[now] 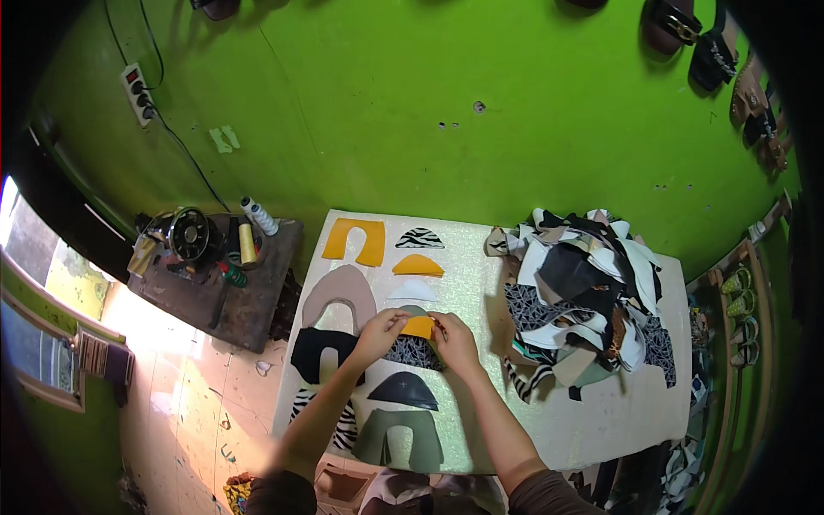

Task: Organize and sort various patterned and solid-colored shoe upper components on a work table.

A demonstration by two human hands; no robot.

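Note:
Between my two hands a small yellow cut piece (418, 327) is held over the table. My left hand (380, 333) pinches at its left side, and my right hand (455, 342) grips its right edge. Just behind it shows a grey rounded piece (412, 309), and under it a black-and-white patterned piece (414, 354). Farther off in the same column lie a white half-moon piece (413, 292), a yellow one (418, 266) and a zebra-striped one (420, 239). Nearer me are a black half-moon (403, 391) and a grey-green U-shaped piece (398, 433).
More U-shaped pieces, yellow (367, 244), mauve (339, 287), black (311, 353) and zebra-striped (343, 427), line the table's left side. A tall heap of mixed scraps (584, 292) covers its right part. A sewing machine (190, 233) stands at the left. Sandals (714, 60) hang on the green wall.

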